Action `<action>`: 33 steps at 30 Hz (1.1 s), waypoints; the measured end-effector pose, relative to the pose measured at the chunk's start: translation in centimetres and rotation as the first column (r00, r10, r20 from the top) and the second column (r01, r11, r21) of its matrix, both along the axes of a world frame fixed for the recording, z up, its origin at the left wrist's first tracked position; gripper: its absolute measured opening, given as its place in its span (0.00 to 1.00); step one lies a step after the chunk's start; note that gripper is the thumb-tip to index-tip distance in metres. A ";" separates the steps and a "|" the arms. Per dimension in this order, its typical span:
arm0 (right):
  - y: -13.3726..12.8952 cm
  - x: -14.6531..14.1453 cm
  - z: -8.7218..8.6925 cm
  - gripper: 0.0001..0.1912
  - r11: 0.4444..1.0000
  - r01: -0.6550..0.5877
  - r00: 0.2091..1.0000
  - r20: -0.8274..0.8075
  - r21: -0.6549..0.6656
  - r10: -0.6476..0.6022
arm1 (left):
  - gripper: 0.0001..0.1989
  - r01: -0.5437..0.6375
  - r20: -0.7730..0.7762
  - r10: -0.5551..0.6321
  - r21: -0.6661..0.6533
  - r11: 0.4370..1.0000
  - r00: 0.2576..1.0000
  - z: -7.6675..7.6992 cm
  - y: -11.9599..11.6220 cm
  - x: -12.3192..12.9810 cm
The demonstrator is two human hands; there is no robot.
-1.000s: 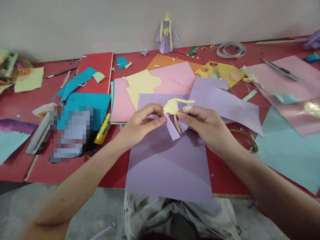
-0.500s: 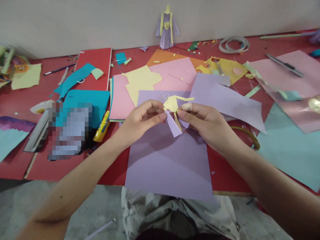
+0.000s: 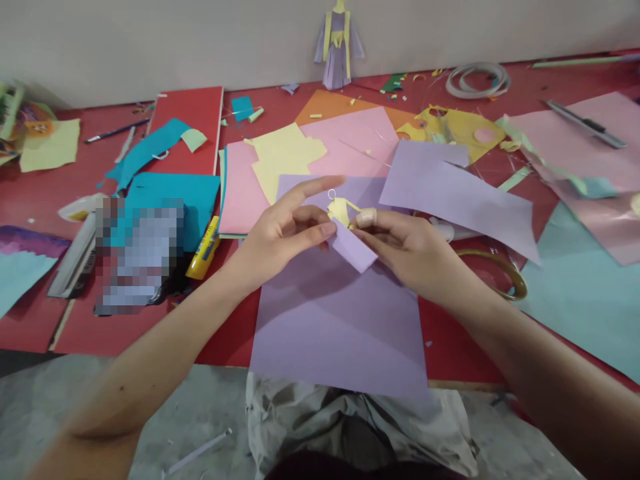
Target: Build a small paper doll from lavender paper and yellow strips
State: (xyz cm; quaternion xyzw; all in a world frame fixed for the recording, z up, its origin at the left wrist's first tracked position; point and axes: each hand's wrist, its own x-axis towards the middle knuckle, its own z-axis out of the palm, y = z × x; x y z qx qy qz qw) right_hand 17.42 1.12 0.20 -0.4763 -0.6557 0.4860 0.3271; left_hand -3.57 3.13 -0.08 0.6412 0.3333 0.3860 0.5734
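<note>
Between my two hands is a small paper doll (image 3: pixel 341 212) with a pale yellow body and a wire ring at its top. A folded lilac paper piece (image 3: pixel 356 250) hangs at its lower part. My left hand (image 3: pixel 293 223) pinches the upper edge of the lilac piece between thumb and a finger, its index finger stretched out above. My right hand (image 3: pixel 405 240), with a wrapped fingertip, is closed on the doll's right side; its fingers hide part of the yellow arm and the lilac piece. Below lies a large lilac sheet (image 3: pixel 335 320).
A finished-looking paper figure (image 3: pixel 339 50) stands against the wall. Around me lie a yellow glue stick (image 3: pixel 204 250), a cutter knife (image 3: pixel 585 123), a tape ring (image 3: pixel 500 270), a cut lilac sheet (image 3: pixel 465 187), pink paper (image 3: pixel 350 137) and a blurred-out device (image 3: pixel 145 260).
My left index finger has lifted away from the doll. The lilac piece has turned and shows broader, and my right fingers have moved up over the yellow arm. The view has shifted slightly.
</note>
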 end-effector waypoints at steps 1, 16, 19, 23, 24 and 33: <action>-0.1 0.0 -0.1 0.05 0.999 -0.032 0.999 0.033 0.028 0.031 | 0.19 0.009 -0.012 -0.008 0.018 1.000 1.000 0.1 -0.1 0.1; -0.5 0.1 0.4 0.04 0.990 -0.110 0.987 0.124 0.089 0.099 | 0.04 0.013 -0.085 0.001 0.161 0.987 0.996 0.5 -0.5 0.4; -0.4 0.2 0.2 0.06 0.994 -0.089 0.993 0.088 0.056 0.084 | 0.04 0.011 -0.072 0.000 0.154 0.988 0.997 0.6 -0.5 0.4; -0.4 0.3 -0.2 0.08 0.996 -0.083 0.996 0.021 -0.019 0.083 | 0.04 0.027 -0.052 -0.020 0.153 0.988 0.998 0.6 -0.6 0.4; -0.4 0.3 -0.3 0.08 0.996 -0.086 0.996 0.006 -0.037 0.086 | 0.05 0.032 -0.048 -0.025 0.152 0.988 0.999 0.6 -0.6 0.4; -0.2 0.1 0.2 0.12 0.992 -0.092 0.995 -0.034 -0.082 0.089 | 0.04 0.052 -0.025 -0.049 0.130 0.990 0.998 0.7 -0.5 0.3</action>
